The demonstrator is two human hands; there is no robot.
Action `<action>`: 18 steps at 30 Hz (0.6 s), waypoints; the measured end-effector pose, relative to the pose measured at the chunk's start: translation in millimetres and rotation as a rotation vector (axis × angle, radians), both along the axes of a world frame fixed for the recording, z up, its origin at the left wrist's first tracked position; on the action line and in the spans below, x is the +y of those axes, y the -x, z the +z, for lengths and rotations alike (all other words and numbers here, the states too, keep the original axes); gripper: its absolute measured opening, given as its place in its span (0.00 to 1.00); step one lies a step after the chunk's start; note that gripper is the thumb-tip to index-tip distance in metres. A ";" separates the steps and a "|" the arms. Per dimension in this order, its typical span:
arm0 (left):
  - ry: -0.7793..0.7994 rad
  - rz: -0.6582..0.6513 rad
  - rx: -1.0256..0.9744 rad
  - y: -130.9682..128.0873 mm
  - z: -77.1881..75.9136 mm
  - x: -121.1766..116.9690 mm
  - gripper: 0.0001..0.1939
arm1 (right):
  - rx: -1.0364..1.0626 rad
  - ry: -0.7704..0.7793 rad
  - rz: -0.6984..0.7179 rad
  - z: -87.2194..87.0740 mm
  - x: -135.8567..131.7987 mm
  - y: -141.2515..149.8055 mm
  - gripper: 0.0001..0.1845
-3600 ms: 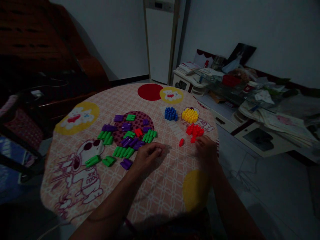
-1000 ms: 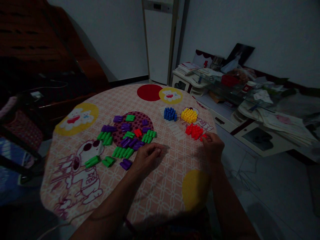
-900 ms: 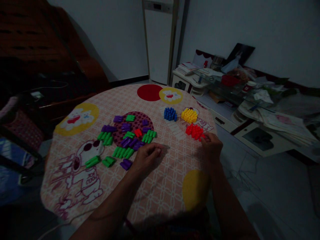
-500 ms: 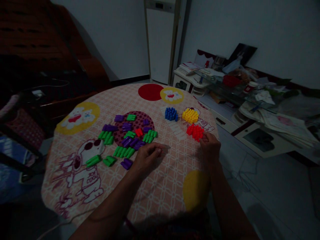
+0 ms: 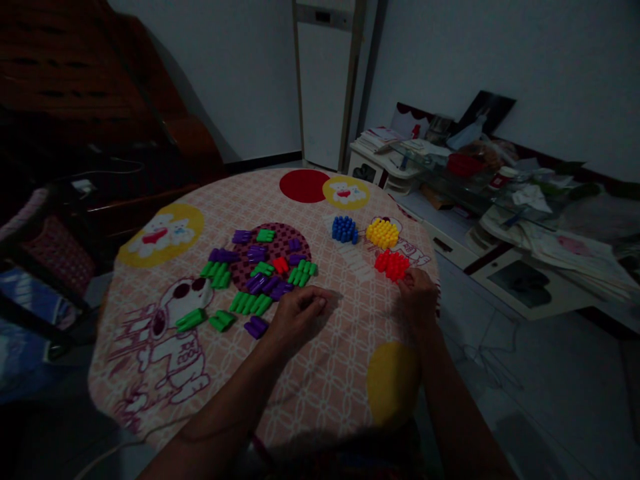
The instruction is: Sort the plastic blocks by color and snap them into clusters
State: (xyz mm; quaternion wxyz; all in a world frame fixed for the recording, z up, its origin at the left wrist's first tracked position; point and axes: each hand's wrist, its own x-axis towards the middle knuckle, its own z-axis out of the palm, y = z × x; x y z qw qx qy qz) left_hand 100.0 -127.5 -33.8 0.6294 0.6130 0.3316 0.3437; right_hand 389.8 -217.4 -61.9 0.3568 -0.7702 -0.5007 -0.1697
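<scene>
My right hand [image 5: 419, 297] is closed in a pinch at the near right edge of a cluster of red plastic pieces [image 5: 391, 264], its fingertips on one of them. Behind that cluster stand a yellow group [image 5: 383, 234] and a blue group [image 5: 344, 229] of similar small pieces, packed close together. My left hand [image 5: 301, 312] hovers or rests over the tablecloth with fingers curled and thumb against them; anything inside is hidden. Left of it lie scattered purple pieces [image 5: 256, 327] and green pieces [image 5: 251, 304], some joined in rows. One small red piece [image 5: 281, 265] sits among them.
A patterned cloth [image 5: 330, 387] covers the rounded table. To the right, a low cabinet [image 5: 520, 267] carries papers, bags and a cup. A wooden bench [image 5: 190, 143] stands at the back left, a chair [image 5: 50, 247] at the left edge, and a white upright unit [image 5: 324, 87] behind.
The view has shifted slightly, so everything sits a little further right and lower. Both hands keep nearly the same place, the right fingers still at the red cluster.
</scene>
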 end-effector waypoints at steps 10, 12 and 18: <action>-0.398 -0.031 0.261 1.0 5.8 13.0 0.13 | 0.087 -0.070 0.004 38.1 -8.5 27.2 0.13; -0.556 0.036 0.392 3.4 12.1 28.6 0.13 | 0.095 -0.030 0.082 38.9 -6.9 34.8 0.14; -0.785 0.200 0.915 18.2 23.3 84.6 0.20 | 0.135 0.018 0.200 27.5 -3.5 53.9 0.14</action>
